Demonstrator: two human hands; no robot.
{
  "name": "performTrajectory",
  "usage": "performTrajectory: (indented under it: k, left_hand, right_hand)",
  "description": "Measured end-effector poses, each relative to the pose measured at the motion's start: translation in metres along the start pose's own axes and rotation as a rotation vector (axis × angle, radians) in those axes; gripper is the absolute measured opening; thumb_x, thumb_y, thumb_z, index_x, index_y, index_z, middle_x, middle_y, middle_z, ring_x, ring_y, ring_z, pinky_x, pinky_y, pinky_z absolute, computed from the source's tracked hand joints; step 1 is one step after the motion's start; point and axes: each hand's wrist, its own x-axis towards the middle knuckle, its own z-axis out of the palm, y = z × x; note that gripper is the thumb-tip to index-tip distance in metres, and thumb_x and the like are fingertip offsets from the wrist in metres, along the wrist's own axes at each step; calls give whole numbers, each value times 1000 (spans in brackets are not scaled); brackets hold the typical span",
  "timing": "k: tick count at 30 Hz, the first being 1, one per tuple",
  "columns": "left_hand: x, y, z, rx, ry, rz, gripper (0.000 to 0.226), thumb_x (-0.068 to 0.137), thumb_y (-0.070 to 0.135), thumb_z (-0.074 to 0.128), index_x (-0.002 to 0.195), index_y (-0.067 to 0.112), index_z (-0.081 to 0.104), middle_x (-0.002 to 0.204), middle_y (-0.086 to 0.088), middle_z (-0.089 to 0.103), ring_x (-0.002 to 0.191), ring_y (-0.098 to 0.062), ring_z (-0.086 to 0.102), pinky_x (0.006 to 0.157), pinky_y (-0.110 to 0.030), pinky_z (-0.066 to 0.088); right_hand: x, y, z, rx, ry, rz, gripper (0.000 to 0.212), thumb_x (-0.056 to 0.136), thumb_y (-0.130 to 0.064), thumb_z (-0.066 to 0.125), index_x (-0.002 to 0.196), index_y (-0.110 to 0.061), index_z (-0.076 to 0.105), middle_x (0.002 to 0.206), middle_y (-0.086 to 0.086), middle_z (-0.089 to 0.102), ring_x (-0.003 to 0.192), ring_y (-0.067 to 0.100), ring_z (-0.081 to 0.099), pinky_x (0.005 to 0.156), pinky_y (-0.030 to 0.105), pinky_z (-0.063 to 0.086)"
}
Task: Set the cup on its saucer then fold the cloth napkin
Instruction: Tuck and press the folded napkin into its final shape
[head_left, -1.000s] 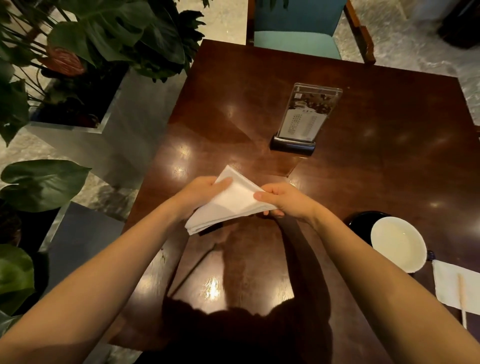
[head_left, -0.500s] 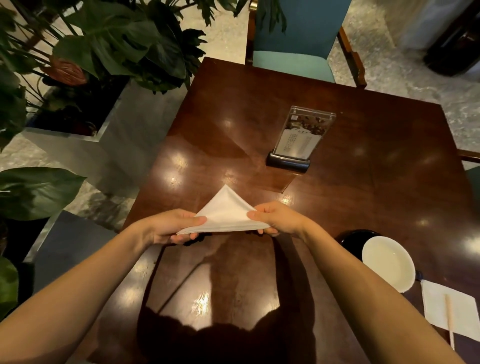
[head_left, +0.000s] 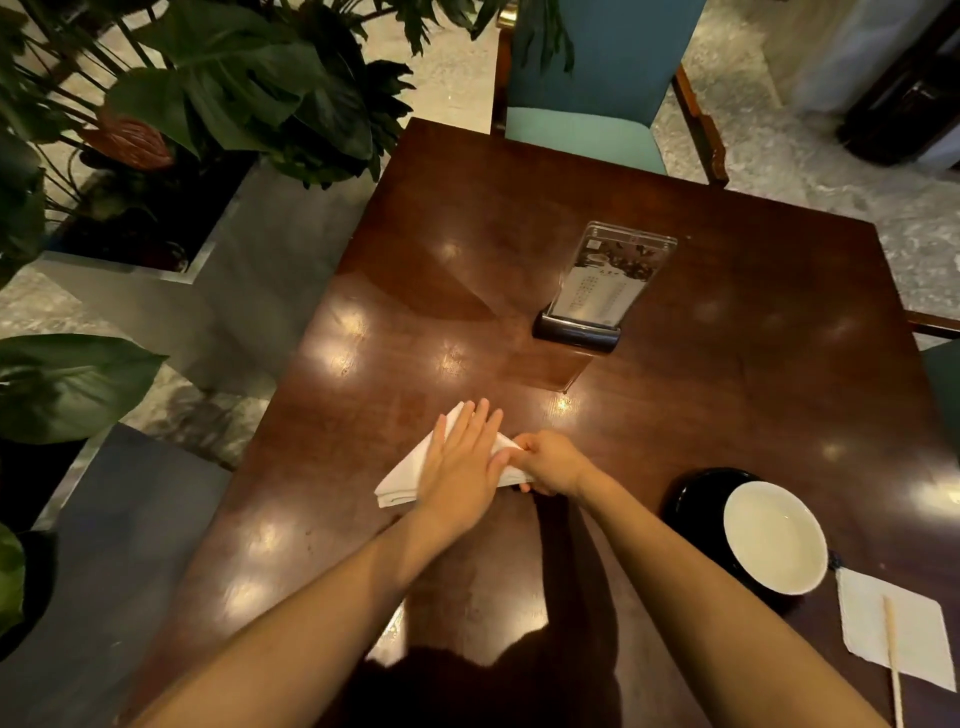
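Observation:
The white cloth napkin (head_left: 402, 475), folded into a triangle, lies flat on the dark wooden table (head_left: 727, 405). My left hand (head_left: 460, 457) rests palm-down on it with fingers spread, covering its middle. My right hand (head_left: 550, 462) pinches the napkin's right corner. To the right, the white cup (head_left: 774, 538) stands on its black saucer (head_left: 696, 499).
A clear menu stand (head_left: 597, 291) on a dark base stands mid-table. A paper napkin (head_left: 883, 623) with a wooden stick (head_left: 893, 665) lies at the right edge. A teal chair (head_left: 587, 104) is at the far side, planters with large leaves (head_left: 218, 93) to the left.
The napkin went from held in the air between both hands down onto the table. My left hand let go of its corner and now lies flat on top.

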Motion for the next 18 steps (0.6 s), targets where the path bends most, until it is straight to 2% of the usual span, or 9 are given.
performTrajectory:
  k: [3, 5, 6, 12, 16, 18]
  left_hand:
    - [-6, -22, 8, 187, 2, 63, 57, 94, 45, 26, 140, 14, 38, 147, -5, 39, 137, -18, 33, 109, -46, 18]
    - [-9, -30, 6, 195, 9, 81, 60, 92, 47, 28, 142, 14, 33, 150, -3, 33, 139, -16, 27, 110, -46, 17]
    - [-11, -34, 5, 185, 8, 77, 62, 92, 48, 28, 144, 15, 29, 151, -1, 29, 140, -17, 24, 111, -45, 15]
    - [-31, -70, -4, 215, -24, -32, 64, 94, 53, 12, 146, 15, 16, 153, -1, 24, 141, -16, 19, 114, -42, 4]
    - [-44, -93, -14, 265, -57, -44, 67, 95, 53, 6, 144, 12, 26, 152, -3, 28, 142, -15, 16, 115, -45, 3]
    - [-55, -112, -18, 265, -43, -65, 69, 94, 55, 6, 144, 13, 28, 153, -2, 27, 143, -10, 9, 114, -44, -2]
  right_hand:
    - [1, 7, 8, -211, 102, 9, 24, 89, -36, 54, 76, -17, 47, 66, 6, 64, 51, 13, 60, 56, 31, 48]
    - [2, 9, 11, -258, 147, 20, 24, 88, -40, 55, 81, -18, 46, 81, 12, 68, 72, 26, 65, 69, 37, 51]
    - [2, 8, 11, -262, 152, 21, 25, 88, -40, 55, 82, -18, 46, 85, 14, 69, 76, 30, 65, 71, 38, 52]
    - [2, 3, 8, -278, 121, 34, 25, 88, -41, 55, 83, -18, 47, 91, 14, 69, 80, 30, 65, 72, 37, 50]
    - [1, 4, 10, -278, 132, 23, 24, 89, -42, 54, 83, -19, 48, 90, 10, 68, 76, 27, 65, 70, 38, 52]
    - [-1, 4, 9, -264, 142, 9, 23, 89, -40, 53, 83, -18, 49, 85, 9, 66, 68, 23, 63, 65, 36, 51]
